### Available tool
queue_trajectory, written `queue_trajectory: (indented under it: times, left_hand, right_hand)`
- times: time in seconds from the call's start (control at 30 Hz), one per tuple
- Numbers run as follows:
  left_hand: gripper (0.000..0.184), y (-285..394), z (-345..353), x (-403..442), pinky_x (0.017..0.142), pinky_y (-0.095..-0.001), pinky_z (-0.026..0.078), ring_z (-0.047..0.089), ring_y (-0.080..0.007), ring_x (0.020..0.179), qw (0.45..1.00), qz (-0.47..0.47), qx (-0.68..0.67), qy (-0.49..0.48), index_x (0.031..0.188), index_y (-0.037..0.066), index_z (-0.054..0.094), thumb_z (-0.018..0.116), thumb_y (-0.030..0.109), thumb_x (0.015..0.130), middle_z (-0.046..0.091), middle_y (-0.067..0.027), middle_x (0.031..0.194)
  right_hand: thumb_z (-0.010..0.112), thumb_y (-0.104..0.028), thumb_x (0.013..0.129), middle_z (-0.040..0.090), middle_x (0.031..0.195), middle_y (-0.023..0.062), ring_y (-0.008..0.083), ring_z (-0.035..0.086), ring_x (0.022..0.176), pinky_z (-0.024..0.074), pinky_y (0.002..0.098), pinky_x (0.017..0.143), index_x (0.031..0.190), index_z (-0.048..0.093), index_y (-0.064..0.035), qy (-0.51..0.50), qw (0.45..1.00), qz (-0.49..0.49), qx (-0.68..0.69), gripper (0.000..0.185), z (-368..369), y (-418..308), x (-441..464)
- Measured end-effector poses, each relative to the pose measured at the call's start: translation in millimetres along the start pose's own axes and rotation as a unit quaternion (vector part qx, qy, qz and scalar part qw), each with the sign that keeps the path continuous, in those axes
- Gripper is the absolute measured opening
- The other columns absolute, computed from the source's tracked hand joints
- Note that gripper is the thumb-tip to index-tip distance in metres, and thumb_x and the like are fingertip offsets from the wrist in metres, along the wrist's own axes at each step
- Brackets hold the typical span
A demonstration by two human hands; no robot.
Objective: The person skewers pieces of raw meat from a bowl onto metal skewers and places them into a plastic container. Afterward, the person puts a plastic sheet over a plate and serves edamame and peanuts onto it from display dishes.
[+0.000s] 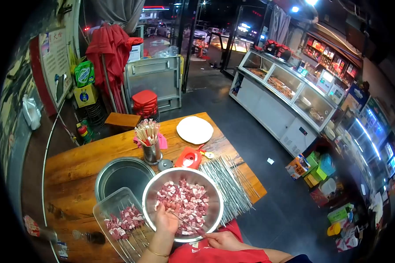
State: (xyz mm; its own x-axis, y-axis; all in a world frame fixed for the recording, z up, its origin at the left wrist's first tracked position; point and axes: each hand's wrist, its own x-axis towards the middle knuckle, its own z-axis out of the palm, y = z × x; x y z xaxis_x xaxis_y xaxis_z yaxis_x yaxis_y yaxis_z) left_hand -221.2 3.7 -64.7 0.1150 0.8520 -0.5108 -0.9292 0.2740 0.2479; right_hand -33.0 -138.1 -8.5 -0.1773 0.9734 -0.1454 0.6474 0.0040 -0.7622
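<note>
A large steel bowl (219, 199) full of raw meat cubes (191, 199) sits at the table's near edge. Over its left side, my left hand (166, 221) is closed, pinching meat at the far end of a thin metal skewer (184, 221). The fingers partly cover that meat. My right hand (224, 240), just outside the bowl's near right rim, grips the skewer's other end. To the left, a clear plastic tray (102, 209) holds several loaded meat skewers (129, 217). Many bare metal skewers (224, 188) lie in a pile right of the bowl.
Behind the bowl are a round dark metal basin (125, 177), a steel cup of sticks (152, 153), a red box (188, 158) and a white plate (195, 129). The wooden table's (70, 171) right edge borders dark floor. A glass display counter (285, 85) stands beyond.
</note>
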Motion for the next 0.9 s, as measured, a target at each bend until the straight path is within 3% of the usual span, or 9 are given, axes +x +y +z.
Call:
queue_trajectory:
  times: [0.13, 0.3, 0.4, 0.47, 0.6, 0.63, 0.73, 0.8, 0.9]
  left_hand:
    - [0.022, -3.3, -3.7, -1.8, 0.089, -0.0422, 0.047, 0.055, -0.0189, 0.081, 0.998, -0.022, 0.026, -0.047, 0.091, 0.010, 0.054, 0.042, 0.027, 0.099, 0.056, -0.0028, 0.085]
    - [0.018, -30.0, 9.9, -20.7, 0.089, -0.0383, 0.048, 0.057, -0.0251, 0.104, 0.986, -0.084, 0.130, -0.055, 0.110, 0.006, 0.054, 0.048, 0.016, 0.096, 0.059, -0.0107, 0.103]
    - [0.019, -43.1, 5.2, -21.5, 0.085, -0.0331, 0.051, 0.061, -0.0223, 0.097, 0.980, -0.081, 0.159, -0.091, 0.111, 0.004, 0.053, 0.048, 0.014, 0.096, 0.062, -0.0116, 0.103]
    - [0.020, -36.2, 13.8, -24.6, 0.084, -0.0340, 0.052, 0.062, -0.0222, 0.096, 0.978, -0.126, 0.161, -0.048, 0.112, 0.003, 0.053, 0.047, 0.014, 0.096, 0.062, -0.0125, 0.106]
    - [0.034, -26.0, -8.3, -18.6, 0.092, -0.0398, 0.046, 0.050, -0.0202, 0.116, 0.961, -0.159, 0.180, -0.139, 0.127, 0.008, 0.043, 0.049, 0.018, 0.096, 0.052, -0.0104, 0.127]
    - [0.037, -27.0, -17.1, -13.5, 0.102, -0.0412, 0.037, 0.042, -0.0229, 0.127, 0.966, -0.173, 0.183, -0.056, 0.130, 0.007, 0.039, 0.048, 0.022, 0.097, 0.044, -0.0127, 0.136]
    - [0.065, 0.1, -23.6, -0.1, 0.105, -0.0430, 0.033, 0.037, -0.0265, 0.130, 0.955, -0.029, 0.296, -0.003, 0.145, 0.006, 0.013, 0.052, 0.019, 0.095, 0.037, -0.0183, 0.141]
    - [0.068, 28.5, -36.6, 14.5, 0.106, -0.0417, 0.033, 0.041, -0.0274, 0.127, 0.927, 0.012, 0.373, -0.036, 0.146, 0.003, 0.011, 0.053, 0.015, 0.094, 0.037, -0.0208, 0.140]
    - [0.045, 47.5, -46.8, 24.9, 0.093, -0.0295, 0.043, 0.055, -0.0186, 0.109, 0.843, 0.023, 0.531, -0.083, 0.130, -0.002, 0.042, 0.057, 0.011, 0.090, 0.057, -0.0133, 0.120]
  right_hand:
    - [0.058, -0.021, 0.084, 0.064, 0.078, 0.0187, 0.0321, 0.065, 0.069, 0.0515, 0.0379, 0.063, 0.112, 0.065, -0.0127, -0.003, 1.000, 0.005, 0.014, 0.030, -1.6, -2.4, -2.4]
    - [0.057, -0.010, 0.081, 0.060, 0.069, 0.0212, 0.0304, 0.061, 0.057, 0.0467, 0.0398, 0.053, 0.104, 0.067, -0.0087, 0.074, 0.995, -0.061, 0.010, 0.025, 2.0, 7.6, 16.1]
    - [0.049, -0.003, 0.089, 0.059, 0.064, 0.0016, 0.0091, 0.051, 0.050, 0.0426, 0.0242, 0.048, 0.103, 0.065, 0.0015, 0.056, 0.969, 0.052, 0.236, 0.021, 10.0, 12.2, 38.8]
    - [0.048, -0.003, 0.090, 0.056, 0.062, -0.0014, 0.0047, 0.046, 0.048, 0.0373, 0.0187, 0.046, 0.103, 0.064, 0.0023, -0.017, 0.914, 0.163, 0.370, 0.021, 2.2, 8.3, 48.1]
    - [0.049, -0.006, 0.092, 0.051, 0.057, -0.0022, 0.0035, 0.042, 0.045, 0.0329, 0.0180, 0.042, 0.096, 0.063, -0.0001, -0.041, 0.883, 0.170, 0.435, 0.017, 5.9, 13.6, 48.1]
    - [0.048, -0.008, 0.093, 0.049, 0.055, -0.0026, 0.0036, 0.040, 0.044, 0.0311, 0.0183, 0.040, 0.094, 0.062, -0.0011, -0.027, 0.884, 0.194, 0.425, 0.016, 7.6, 17.8, 47.3]
    - [0.048, -0.014, 0.096, 0.047, 0.053, -0.0025, 0.0037, 0.038, 0.041, 0.0289, 0.0184, 0.039, 0.098, 0.061, -0.0017, 0.009, 0.866, 0.226, 0.446, 0.018, -1.3, 34.4, 35.0]
    - [0.047, -0.013, 0.096, 0.048, 0.054, -0.0043, 0.0029, 0.039, 0.042, 0.0299, 0.0186, 0.040, 0.107, 0.060, -0.0010, 0.049, 0.877, 0.229, 0.419, 0.021, -4.9, 50.7, 22.2]
    - [0.046, -0.011, 0.095, 0.049, 0.055, -0.0039, 0.0024, 0.039, 0.042, 0.0303, 0.0184, 0.040, 0.111, 0.059, 0.0000, 0.071, 0.883, 0.253, 0.390, 0.023, -4.7, 71.7, 1.0]
